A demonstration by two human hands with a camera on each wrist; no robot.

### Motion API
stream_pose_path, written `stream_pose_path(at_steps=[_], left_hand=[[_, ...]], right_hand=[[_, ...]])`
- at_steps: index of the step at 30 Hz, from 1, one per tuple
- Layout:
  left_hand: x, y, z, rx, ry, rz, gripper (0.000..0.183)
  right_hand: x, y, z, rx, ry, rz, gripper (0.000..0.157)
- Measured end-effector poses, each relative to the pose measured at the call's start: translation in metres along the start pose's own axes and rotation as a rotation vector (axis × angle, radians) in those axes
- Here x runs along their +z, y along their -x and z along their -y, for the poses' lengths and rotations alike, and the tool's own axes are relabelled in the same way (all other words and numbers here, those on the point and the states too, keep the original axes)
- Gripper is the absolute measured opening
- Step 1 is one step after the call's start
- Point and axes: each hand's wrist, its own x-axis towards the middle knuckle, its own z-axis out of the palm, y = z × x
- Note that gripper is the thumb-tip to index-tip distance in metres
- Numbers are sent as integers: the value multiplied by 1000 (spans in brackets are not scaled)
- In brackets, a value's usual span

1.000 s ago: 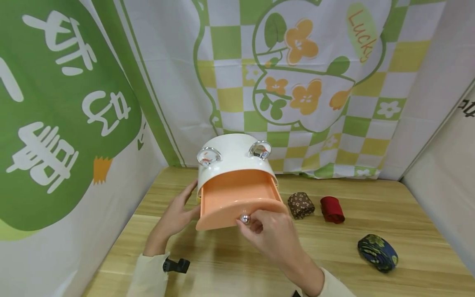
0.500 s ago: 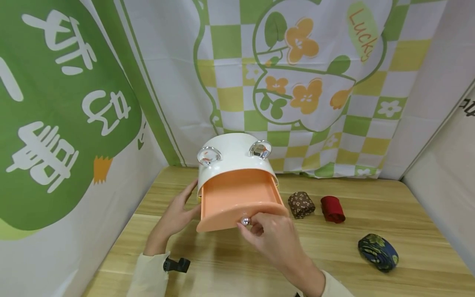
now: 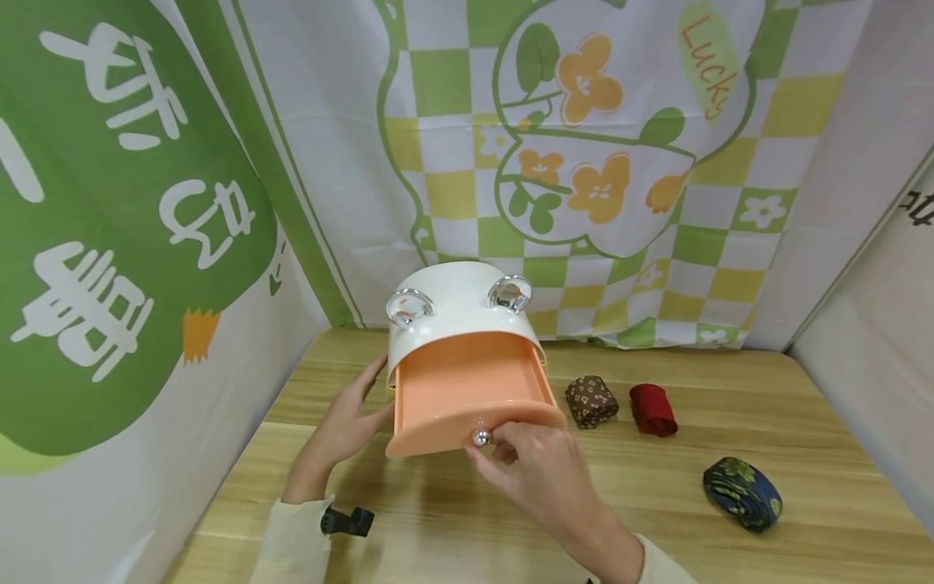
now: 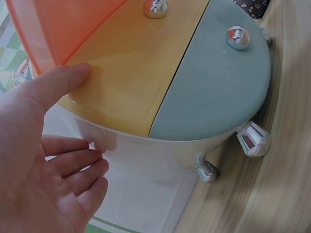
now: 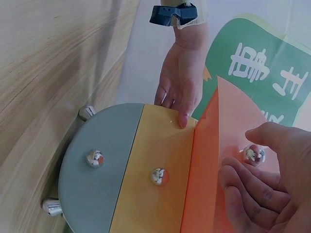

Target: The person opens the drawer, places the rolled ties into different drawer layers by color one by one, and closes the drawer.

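Note:
A small rounded white cabinet (image 3: 460, 300) stands on the table with its peach top drawer (image 3: 467, 373) pulled well out; no contents show in it. My right hand (image 3: 536, 466) pinches the round silver knob (image 3: 481, 438) on that drawer's front. At the cabinet's left side is my left hand (image 3: 350, 422), its thumb resting on the yellow drawer front (image 4: 131, 82) and its fingers touching the white wall. A blue-grey drawer front (image 4: 214, 82) sits below the yellow one; both are flush. Two silver ear-like loops (image 3: 511, 294) stick out from the cabinet's top.
Right of the cabinet lie a rolled brown floral necktie (image 3: 592, 401), a red roll of cloth (image 3: 653, 410) and a rolled navy patterned necktie (image 3: 743, 493). Printed cloth (image 3: 452, 81) hangs behind the wooden table (image 3: 730, 389). Short silver feet (image 4: 253, 139) support the cabinet.
The peach drawer has come out slightly farther toward me, with my right hand still on its knob. My left hand has stayed in place.

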Motion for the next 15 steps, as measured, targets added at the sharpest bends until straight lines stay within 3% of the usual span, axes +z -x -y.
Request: stream_pose_path(at_steps=[15], left_hand=[[0, 0, 1, 11, 18, 8, 80]], right_hand=[[-31, 18, -12, -16, 29, 1, 21]])
